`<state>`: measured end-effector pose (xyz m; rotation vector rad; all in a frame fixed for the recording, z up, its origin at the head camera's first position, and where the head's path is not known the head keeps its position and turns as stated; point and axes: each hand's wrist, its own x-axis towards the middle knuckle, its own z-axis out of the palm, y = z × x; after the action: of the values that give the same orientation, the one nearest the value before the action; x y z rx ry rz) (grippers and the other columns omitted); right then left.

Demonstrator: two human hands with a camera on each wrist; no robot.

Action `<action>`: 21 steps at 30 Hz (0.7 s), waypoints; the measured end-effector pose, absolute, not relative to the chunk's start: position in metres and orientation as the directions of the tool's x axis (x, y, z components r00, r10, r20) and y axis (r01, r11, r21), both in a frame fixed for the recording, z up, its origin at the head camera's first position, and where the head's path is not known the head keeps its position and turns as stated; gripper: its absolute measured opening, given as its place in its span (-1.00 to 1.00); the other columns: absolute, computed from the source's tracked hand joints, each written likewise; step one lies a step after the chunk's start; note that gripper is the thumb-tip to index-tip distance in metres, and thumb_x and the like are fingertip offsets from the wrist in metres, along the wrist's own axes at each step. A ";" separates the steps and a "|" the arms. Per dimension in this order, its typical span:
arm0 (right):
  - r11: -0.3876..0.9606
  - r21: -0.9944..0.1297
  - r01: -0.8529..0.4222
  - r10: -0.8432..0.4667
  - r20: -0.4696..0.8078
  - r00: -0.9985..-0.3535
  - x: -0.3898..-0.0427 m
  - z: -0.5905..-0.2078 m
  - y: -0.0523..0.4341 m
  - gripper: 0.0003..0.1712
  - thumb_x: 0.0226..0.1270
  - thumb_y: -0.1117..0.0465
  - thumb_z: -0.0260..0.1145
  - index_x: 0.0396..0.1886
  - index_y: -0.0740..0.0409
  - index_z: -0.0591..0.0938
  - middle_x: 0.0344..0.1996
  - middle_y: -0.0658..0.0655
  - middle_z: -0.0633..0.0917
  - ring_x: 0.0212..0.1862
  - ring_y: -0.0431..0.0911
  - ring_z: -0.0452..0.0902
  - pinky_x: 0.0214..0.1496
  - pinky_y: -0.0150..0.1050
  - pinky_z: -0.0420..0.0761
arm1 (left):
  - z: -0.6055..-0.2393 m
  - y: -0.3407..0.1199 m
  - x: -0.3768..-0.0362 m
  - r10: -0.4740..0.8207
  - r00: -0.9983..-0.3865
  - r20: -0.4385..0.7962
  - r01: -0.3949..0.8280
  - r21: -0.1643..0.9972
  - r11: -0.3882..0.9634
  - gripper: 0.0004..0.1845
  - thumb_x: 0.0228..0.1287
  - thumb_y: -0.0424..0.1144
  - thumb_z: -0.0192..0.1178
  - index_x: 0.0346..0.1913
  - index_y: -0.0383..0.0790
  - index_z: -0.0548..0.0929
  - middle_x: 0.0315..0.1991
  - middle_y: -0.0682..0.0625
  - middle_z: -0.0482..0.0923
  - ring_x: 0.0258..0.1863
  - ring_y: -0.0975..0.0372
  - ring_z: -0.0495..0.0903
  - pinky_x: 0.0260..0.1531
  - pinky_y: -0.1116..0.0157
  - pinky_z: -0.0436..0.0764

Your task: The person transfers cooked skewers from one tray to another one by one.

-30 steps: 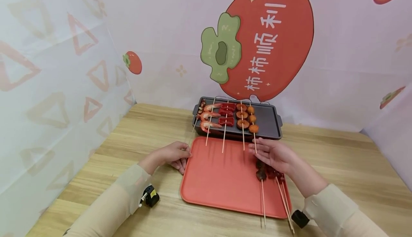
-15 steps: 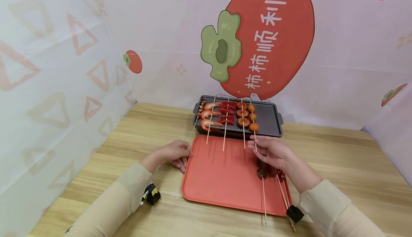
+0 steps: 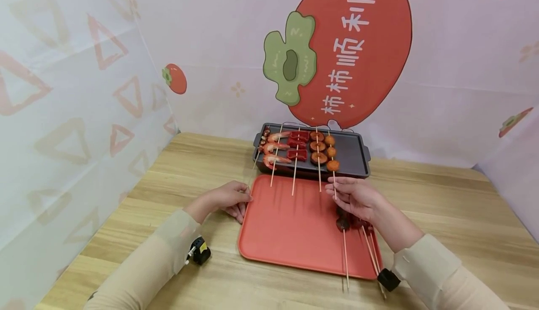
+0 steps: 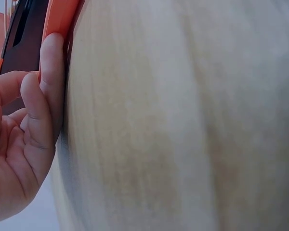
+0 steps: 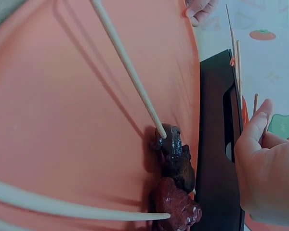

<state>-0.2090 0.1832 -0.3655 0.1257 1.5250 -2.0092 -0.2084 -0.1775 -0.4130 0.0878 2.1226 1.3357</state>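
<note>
On the desk (image 3: 421, 198), the orange tray (image 3: 294, 226) lies before the dark grill pan (image 3: 351, 155). The left hand (image 3: 229, 200) rests relaxed fingers against the tray's left edge. The nearer right hand (image 3: 358, 198) pinches the rightmost skewer (image 3: 333, 179), whose stick runs away from the person onto the pan.

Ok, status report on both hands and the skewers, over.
Left hand rests open against red tray edge. Right hand pinches meatball skewer on grill pan. Dark meat skewers beneath it.
</note>
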 end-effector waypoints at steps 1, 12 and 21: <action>-0.153 -0.846 0.511 -0.403 -0.419 -0.814 -0.208 -0.366 0.184 -0.41 0.60 0.31 -0.03 0.51 0.34 0.09 -0.26 -0.03 0.77 -0.22 -0.28 0.72 -0.17 -0.48 0.64 | -0.413 -0.177 -0.209 0.367 -0.803 -0.469 -0.264 0.833 0.486 -0.83 0.53 -0.28 -0.01 -0.27 -0.29 0.43 -0.69 -0.04 0.55 -0.72 0.26 0.64 -0.73 0.47 0.50; -0.140 -0.870 0.473 -0.386 -0.392 -0.835 -0.198 -0.366 0.194 -0.50 0.58 0.28 0.04 0.42 0.32 0.25 -0.30 -0.05 0.77 -0.24 -0.29 0.72 -0.17 -0.49 0.63 | -0.412 -0.177 -0.211 0.372 -0.791 -0.485 -0.281 0.829 0.483 -0.82 0.53 -0.28 -0.02 -0.27 -0.30 0.45 -0.67 -0.06 0.56 -0.70 0.24 0.66 -0.69 0.44 0.56; -0.155 -0.876 0.456 -0.394 -0.369 -0.842 -0.185 -0.360 0.207 -0.82 0.56 0.27 0.09 0.00 0.04 0.59 -0.28 -0.04 0.78 -0.23 -0.27 0.73 -0.17 -0.49 0.65 | -0.410 -0.177 -0.210 0.389 -0.781 -0.489 -0.284 0.832 0.477 -0.81 0.54 -0.27 0.00 -0.27 -0.31 0.44 -0.67 -0.05 0.56 -0.68 0.25 0.66 -0.68 0.45 0.56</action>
<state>-0.1850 0.2069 -0.3604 0.0713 1.5733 -2.0361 -0.2097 -0.1768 -0.4096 0.0864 2.0768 1.3346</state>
